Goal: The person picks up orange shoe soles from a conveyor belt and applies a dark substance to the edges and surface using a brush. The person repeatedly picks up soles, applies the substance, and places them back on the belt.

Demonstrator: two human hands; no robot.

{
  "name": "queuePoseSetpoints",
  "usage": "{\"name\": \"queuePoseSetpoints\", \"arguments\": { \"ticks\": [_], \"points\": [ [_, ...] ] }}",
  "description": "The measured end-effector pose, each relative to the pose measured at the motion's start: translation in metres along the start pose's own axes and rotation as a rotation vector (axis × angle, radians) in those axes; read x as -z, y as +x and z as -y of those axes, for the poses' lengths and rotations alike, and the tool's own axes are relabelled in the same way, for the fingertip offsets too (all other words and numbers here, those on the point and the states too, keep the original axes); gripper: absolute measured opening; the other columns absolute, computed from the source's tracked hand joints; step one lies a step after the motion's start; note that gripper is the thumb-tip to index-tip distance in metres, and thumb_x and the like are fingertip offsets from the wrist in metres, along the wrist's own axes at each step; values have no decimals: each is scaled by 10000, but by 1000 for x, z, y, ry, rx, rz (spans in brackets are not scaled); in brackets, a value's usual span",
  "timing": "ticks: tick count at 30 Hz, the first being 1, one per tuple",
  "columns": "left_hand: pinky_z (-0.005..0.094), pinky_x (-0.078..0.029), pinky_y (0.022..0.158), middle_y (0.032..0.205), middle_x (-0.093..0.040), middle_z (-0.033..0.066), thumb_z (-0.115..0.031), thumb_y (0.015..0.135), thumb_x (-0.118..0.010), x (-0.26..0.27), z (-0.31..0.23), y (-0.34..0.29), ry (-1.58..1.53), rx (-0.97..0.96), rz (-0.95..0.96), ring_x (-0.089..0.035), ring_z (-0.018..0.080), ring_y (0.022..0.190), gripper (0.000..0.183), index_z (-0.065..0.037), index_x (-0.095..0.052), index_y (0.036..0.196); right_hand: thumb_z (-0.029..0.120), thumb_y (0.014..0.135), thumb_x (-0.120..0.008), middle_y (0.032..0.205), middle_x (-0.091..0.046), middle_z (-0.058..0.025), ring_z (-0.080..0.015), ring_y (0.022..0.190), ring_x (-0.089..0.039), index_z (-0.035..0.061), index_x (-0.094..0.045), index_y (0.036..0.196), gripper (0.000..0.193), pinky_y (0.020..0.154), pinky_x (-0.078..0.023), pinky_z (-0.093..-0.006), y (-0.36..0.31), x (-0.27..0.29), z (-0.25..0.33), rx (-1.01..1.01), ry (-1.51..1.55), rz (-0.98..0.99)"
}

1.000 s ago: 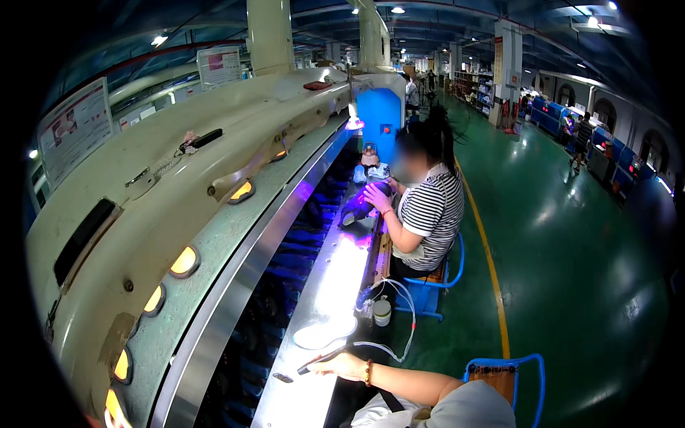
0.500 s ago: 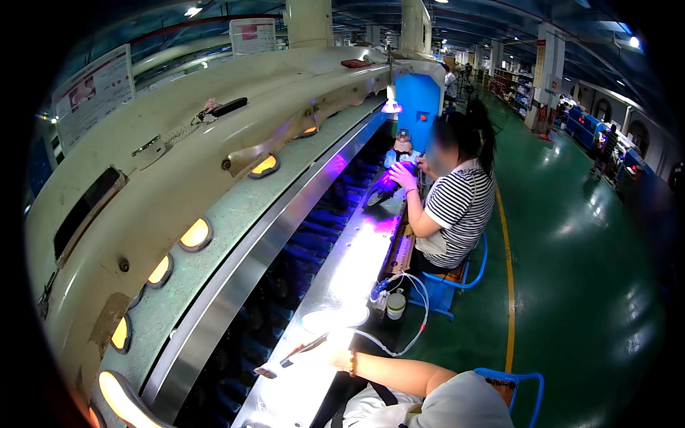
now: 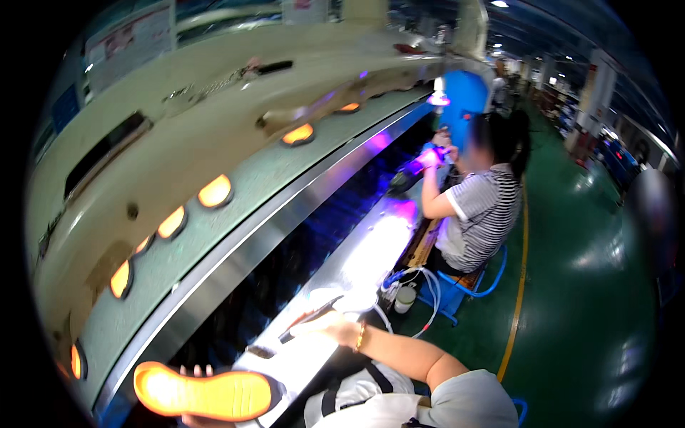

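An orange shoe sole [image 3: 203, 392] with a dark rim lies across my left hand [image 3: 198, 370], low at the left. Its fingertips show past the far edge and part of the hand below, gripping the sole. Over the brightly lit metal bench [image 3: 364, 250], my right hand [image 3: 325, 329] is closed on a slim brush-like tool [image 3: 308, 316] with a dark handle. Glare washes out these fingers. A small dark flat piece [image 3: 261, 352] shows near the tool, between it and the sole; whether the two are joined I cannot tell.
More orange soles [image 3: 172, 222] sit spaced along the green conveyor belt [image 3: 246, 175] at the left. A co-worker [image 3: 481, 192] in a striped top handles a dark shoe [image 3: 405, 178] farther along the bench. A white pot [image 3: 404, 298] and looped pale hoses [image 3: 428, 278] stand beyond my right arm.
My left hand has come into view with a sole above the bench's near end. My right hand has shifted slightly up and left with the tool. The whole view has swung left.
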State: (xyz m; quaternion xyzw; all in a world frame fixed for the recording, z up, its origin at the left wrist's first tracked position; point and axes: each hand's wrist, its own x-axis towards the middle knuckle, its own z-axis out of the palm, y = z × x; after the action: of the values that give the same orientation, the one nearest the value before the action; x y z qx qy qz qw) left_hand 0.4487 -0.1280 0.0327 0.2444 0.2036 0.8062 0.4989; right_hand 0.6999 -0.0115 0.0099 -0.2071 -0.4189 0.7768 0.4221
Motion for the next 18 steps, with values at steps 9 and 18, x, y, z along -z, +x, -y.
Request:
{"name": "queuePoseSetpoints", "arguments": {
  "ticks": [9, 18],
  "points": [
    [396, -409, 893, 1150, -489, 166, -636, 745, -465, 26, 69, 7, -51, 167, 19, -501, 309, 1036, 781, -63, -341, 1261, -6, 683, -639, 789, -638, -108, -155, 722, -613, -30, -636, 816, 135, 708, -493, -258, 25, -35, -2, 89, -288, 105],
    [341, -400, 915, 1225, -446, 92, -681, 799, -127, 8, 103, -11, -242, 377, 106, -467, 196, 1100, 787, -91, -303, 1290, -8, 719, -631, 803, -643, -91, -125, 745, -607, -17, -625, 860, 142, 713, -482, -233, 62, -47, 13, 40, -454, 143]
  ]
}}
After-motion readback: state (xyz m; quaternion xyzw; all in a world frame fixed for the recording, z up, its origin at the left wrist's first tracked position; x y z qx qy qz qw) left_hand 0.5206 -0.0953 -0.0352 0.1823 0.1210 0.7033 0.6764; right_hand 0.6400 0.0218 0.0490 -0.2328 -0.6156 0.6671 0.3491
